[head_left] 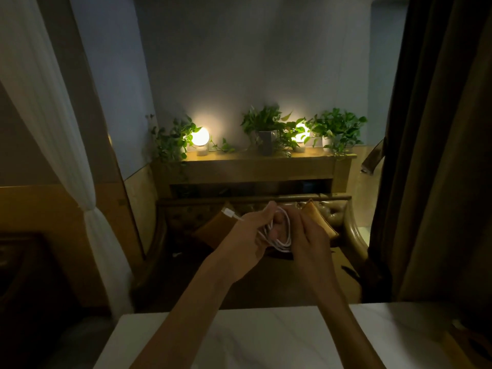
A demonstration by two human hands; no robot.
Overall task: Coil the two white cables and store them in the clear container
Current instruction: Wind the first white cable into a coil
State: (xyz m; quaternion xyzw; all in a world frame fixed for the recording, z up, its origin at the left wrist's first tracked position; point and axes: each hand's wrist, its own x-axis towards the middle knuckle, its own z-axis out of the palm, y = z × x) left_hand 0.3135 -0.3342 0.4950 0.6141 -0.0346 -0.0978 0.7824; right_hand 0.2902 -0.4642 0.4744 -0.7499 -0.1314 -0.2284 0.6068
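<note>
Reaching out over the near edge of a white, faintly veined stone bench [239,336], two bare forearms meet in the air above the dark floor beyond it. The left hand [247,235] has its fingers curled round a small coil of thin white cable [282,246], thumb raised over the top of the loops. The cable's white plug end [228,212] sticks out past that hand to the upper left. The right hand [310,241] shows its back to the camera, its fingers fairly straight and lying against the right side of the coil. Whether it pinches the loops or only touches them cannot be told.

Behind the hands stands a brown tufted leather sofa [332,214] with an orange-brown square cushion [213,230] on its seat. Above the sofa's back runs a long wooden shelf [253,169] carrying a glowing round lamp on the left [200,136], another on the right [300,131], and three leafy green potted plants [262,121] spread along it. A sheer white curtain [53,115] hangs tied at the left, a heavy dark brown curtain [439,155] at the right, and a pale grey-blue wall [239,62] rises behind.
</note>
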